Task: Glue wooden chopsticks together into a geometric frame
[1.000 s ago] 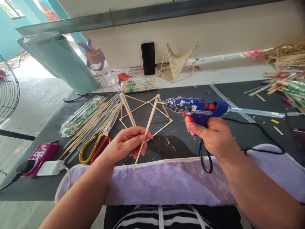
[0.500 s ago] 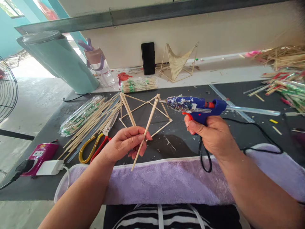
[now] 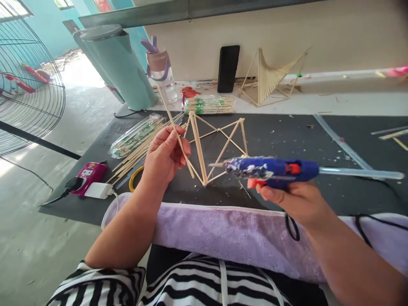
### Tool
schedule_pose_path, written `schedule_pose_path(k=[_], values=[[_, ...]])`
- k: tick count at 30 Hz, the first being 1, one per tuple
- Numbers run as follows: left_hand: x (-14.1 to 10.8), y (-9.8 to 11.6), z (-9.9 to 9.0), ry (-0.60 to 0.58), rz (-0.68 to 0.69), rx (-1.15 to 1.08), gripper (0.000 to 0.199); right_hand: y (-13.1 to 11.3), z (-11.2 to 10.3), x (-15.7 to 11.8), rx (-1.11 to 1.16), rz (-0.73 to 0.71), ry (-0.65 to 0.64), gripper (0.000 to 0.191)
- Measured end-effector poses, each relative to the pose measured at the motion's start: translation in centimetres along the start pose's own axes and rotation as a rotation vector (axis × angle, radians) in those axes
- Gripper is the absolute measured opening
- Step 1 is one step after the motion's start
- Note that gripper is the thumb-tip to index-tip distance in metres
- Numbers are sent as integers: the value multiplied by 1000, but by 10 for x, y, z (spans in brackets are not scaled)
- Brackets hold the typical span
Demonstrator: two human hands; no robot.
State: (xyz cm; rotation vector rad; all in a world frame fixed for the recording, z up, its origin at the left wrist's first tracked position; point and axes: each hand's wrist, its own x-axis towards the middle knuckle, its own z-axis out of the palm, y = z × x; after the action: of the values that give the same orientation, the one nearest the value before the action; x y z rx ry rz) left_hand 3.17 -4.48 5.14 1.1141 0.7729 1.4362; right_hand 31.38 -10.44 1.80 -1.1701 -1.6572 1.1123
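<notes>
My left hand (image 3: 167,151) pinches a thin wooden stick (image 3: 168,111), tilted with its upper end leaning to the left. In my right hand (image 3: 296,197) is a blue glue gun (image 3: 270,170), smeared with white glue, its nozzle pointing left. A clear glue stick (image 3: 360,172) juts from the gun's back end. Behind both hands stands a frame of wooden sticks (image 3: 198,144) on the dark table; the nozzle appears in front of its lower part, and I cannot tell whether they touch. My left wrist partly hides yellow-handled scissors (image 3: 135,176).
Loose sticks (image 3: 137,157) and a plastic-wrapped stick bundle (image 3: 138,136) lie left. A purple power adapter (image 3: 91,176) sits at the left edge. At the back stand a bottle (image 3: 162,76), a phone (image 3: 228,68) and a finished stick model (image 3: 267,83). A purple towel (image 3: 223,231) covers the front edge.
My left hand has moved the stick away from the frame's right top corner, up and leftward, turning it over to lean left. The glue gun now sits lower against the frame. The view has shifted left.
</notes>
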Motion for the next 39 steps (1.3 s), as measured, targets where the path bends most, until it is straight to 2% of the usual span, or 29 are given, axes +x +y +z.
schedule_pose_path(k=[2, 5, 6, 13, 22, 30, 39], values=[[0, -2, 1, 6, 4, 16, 20, 0, 7, -2, 60, -1, -106, 17], [-1, -4, 3, -10, -8, 25, 20, 0, 13, -3, 117, 31, -179, 42], [-1, -5, 3, -12, -10, 26, 20, 0, 13, -3, 112, 45, -186, 46], [-1, -5, 2, -7, 29, 15, 18, -2, 12, 0, -1, 123, -91, 33], [0, -8, 0, -4, 29, 23, 20, 4, 12, 1, -125, 62, -115, 24], [0, -8, 1, -6, 29, 9, 21, -1, 15, 1, -166, 14, -117, 27], [-3, -4, 5, 57, -23, 16, 20, -7, 15, 3, -165, 34, -81, 18]])
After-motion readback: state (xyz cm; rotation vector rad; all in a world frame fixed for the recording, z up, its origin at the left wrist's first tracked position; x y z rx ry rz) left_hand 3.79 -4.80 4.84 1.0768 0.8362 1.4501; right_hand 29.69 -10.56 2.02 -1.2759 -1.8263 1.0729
